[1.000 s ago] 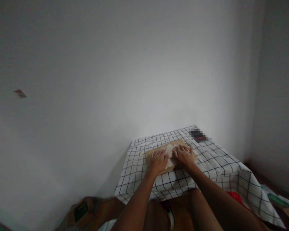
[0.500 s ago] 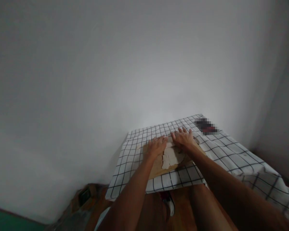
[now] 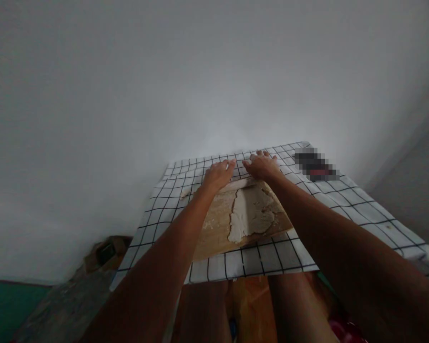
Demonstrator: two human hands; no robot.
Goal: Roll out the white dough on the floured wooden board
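Note:
A flat, ragged-edged sheet of dough [image 3: 252,212] lies on a wooden board [image 3: 214,226]. Across the board's far edge runs a pale rod that looks like a rolling pin [image 3: 239,185], partly hidden by my arms. My left hand [image 3: 218,175] reaches over its left part, fingers stretched forward and thumb apart. Over its right part is my right hand [image 3: 261,166], palm down with the fingers spread. Neither hand is wrapped round anything. How firmly the palms or wrists press on the rod cannot be made out.
The board rests on a table with a white, black-checked cloth [image 3: 157,209]. A blurred dark and red item [image 3: 314,164] lies at the back right. A pale wall [image 3: 207,95] stands behind the table. On the floor at left is a brown box [image 3: 107,252].
Both hands have moved forward over the board toward its far edge, uncovering more of the dough. My view has shifted, so more of the board and floor shows.

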